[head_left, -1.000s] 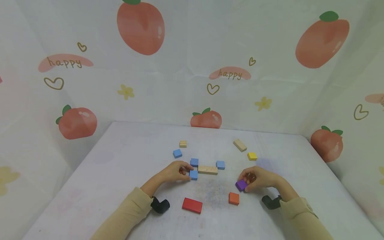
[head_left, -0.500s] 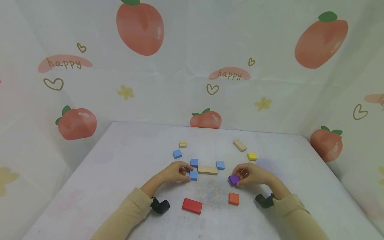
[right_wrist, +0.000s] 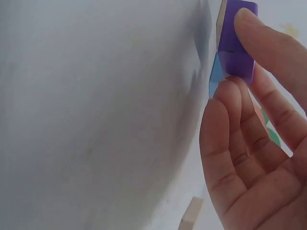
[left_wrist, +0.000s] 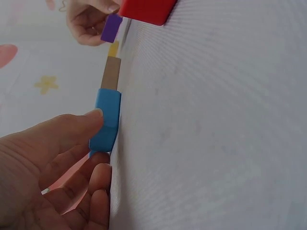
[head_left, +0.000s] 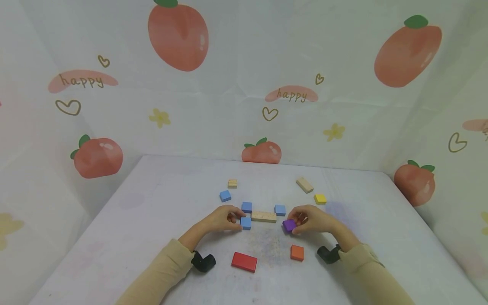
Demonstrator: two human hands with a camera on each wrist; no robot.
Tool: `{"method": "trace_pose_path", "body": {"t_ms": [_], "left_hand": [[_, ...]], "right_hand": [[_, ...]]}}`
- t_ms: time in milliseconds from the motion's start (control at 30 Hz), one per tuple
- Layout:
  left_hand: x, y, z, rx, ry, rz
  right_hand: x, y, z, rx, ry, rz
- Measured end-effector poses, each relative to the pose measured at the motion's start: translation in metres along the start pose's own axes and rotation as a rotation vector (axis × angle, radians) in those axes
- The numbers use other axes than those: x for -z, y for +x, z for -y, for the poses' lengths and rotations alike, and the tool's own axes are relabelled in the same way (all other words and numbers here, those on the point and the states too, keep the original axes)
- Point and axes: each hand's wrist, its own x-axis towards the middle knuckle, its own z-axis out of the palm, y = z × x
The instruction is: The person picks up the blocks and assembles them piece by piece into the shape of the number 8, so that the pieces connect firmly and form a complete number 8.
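Both hands occupied. The left hand [head_left: 225,218] pinches a square blue painted block [head_left: 245,223] at the near-left corner of a long pale wooden bar [head_left: 264,217] on the white counter [head_left: 171,182]. The right hand [head_left: 314,219] pinches a square purple painted block [head_left: 289,226], thumb against fingers, just right of the bar's right end; it seems slightly raised, and its edges run askew to the bar. A second square blue painted block [head_left: 280,210] lies just beyond, at the bar's far-right corner. My reading: the step is bringing purple in to answer the blue at the left. Best done by turning it square with the bar first, then lowering it flat, knuckles well clear of that far-right blue. The left hand wants only light pressure; a push rightward could shift the bar. On letting go, spread thumb and fingers evenly, lest one drag a corner round. An orange square block [head_left: 297,253] lies nearer, out of the way.
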Motion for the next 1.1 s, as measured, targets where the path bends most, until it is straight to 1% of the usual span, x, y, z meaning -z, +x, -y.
{"method": "trace_pose_path", "body": {"t_ms": [67,433,667,833,1100], "left_hand": [[0.0,0.0,0.0,0.001,-0.002,-0.001],[-0.001,0.0,0.0,-0.008,0.003,0.001],[0.0,0.0,0.0,-0.008,0.002,0.0],[0.0,0.0,0.0,-0.007,0.006,-0.003],[0.0,-0.001,-0.002,-0.012,-0.005,0.004]], "right_hand": [[-0.001,0.002,0.001,0.006,-0.017,-0.003],[-0.006,0.011,0.009,-0.046,-0.056,-0.004],[-0.009,0.014,0.009,-0.035,-0.07,-0.007],[-0.01,0.015,0.011,-0.053,-0.084,-0.01],[-0.013,0.017,0.013,-0.049,-0.097,-0.01]]}}
